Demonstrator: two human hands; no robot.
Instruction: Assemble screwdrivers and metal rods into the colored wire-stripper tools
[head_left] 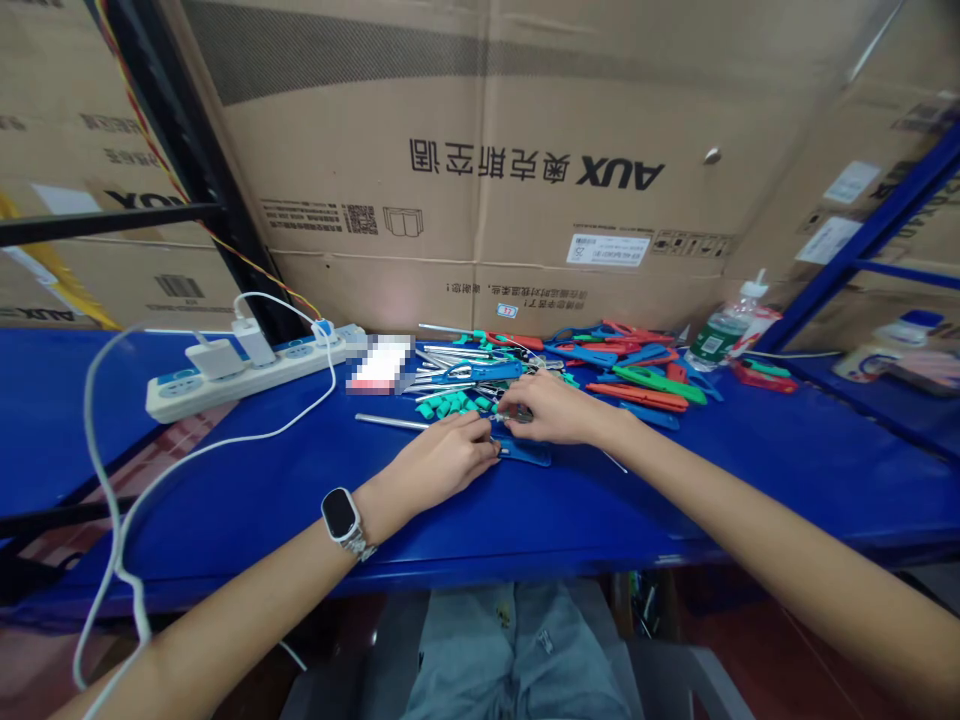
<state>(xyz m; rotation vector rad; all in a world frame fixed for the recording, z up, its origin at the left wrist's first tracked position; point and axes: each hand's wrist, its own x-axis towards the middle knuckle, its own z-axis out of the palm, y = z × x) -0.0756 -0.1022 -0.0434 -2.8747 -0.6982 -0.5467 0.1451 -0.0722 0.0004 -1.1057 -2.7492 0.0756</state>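
Note:
My left hand (457, 447) is closed over a blue plastic handle piece (529, 455), low above the blue tabletop. A thin metal tube (390, 422) sticks out to the left of these fingers; whether it joins the blue piece is hidden. Close by, my right hand (551, 408) pinches a small, shiny part (519, 413) whose kind is too small to tell. Small green plastic caps (450, 404) lie just behind both hands. Beyond them are loose metal tubes (442, 360) and another blue handle (487, 372).
Red, orange, blue and green plastic handles (637, 395) are heaped at right. A bottle with a green label (712, 340) stands behind them. At left lie a white power strip (225, 390) and its cable (247, 437). A large cardboard sheet (510, 230) walls the back.

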